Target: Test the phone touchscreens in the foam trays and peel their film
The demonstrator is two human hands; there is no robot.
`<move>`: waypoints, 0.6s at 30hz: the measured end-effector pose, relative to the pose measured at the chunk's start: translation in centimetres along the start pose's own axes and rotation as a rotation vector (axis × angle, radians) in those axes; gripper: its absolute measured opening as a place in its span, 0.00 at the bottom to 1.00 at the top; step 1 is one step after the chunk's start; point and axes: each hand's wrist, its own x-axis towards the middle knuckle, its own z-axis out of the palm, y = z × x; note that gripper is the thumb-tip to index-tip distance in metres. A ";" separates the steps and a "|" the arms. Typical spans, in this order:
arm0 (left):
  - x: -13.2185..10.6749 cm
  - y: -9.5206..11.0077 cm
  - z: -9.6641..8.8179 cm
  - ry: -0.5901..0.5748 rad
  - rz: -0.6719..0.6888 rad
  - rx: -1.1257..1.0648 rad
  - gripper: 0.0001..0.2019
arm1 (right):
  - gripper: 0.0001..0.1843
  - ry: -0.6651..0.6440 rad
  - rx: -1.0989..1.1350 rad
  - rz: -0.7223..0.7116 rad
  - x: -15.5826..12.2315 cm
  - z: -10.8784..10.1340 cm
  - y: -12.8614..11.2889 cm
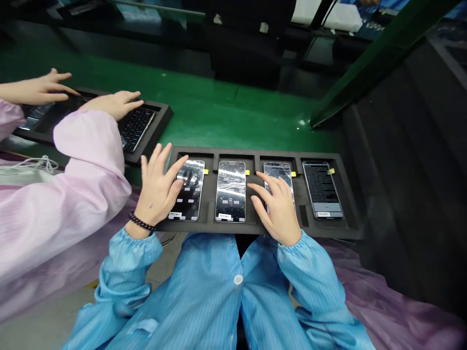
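Green counter (226,112), dim line beyond. Black tray (255,153) at near edge — four phones (230,192) in slots, glossy screens up, yellow tabs (247,172) by top corners. Left grip (158,187) spread, fingertips on first phone (191,197); right grip (279,206) spread flat, partly covering third phone (279,170). Pink-sleeved co-worker's hands (113,104) on second tray (160,116) at left.

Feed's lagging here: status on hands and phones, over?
Left hand open on leftmost phone, right hand open on third phone. Tray holds four, all seated. Co-worker's sleeve close beside left hand.
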 end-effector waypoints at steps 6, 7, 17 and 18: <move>-3.7 -0.4 -0.5 -0.022 -0.084 0.020 0.29 | 0.17 -0.121 0.071 -0.037 1.9 -0.9 -0.8; -4.1 -0.5 -0.5 -0.010 -0.096 0.019 0.29 | 0.16 -0.153 0.175 -0.055 1.7 -1.7 -1.1; -0.8 -1.3 1.2 -0.170 -0.016 0.044 0.27 | 0.28 -0.634 0.784 0.217 -14.2 1.6 0.8; 0.0 -1.2 1.6 -0.202 0.000 0.058 0.27 | 0.30 -0.512 0.581 0.346 -16.3 2.9 1.7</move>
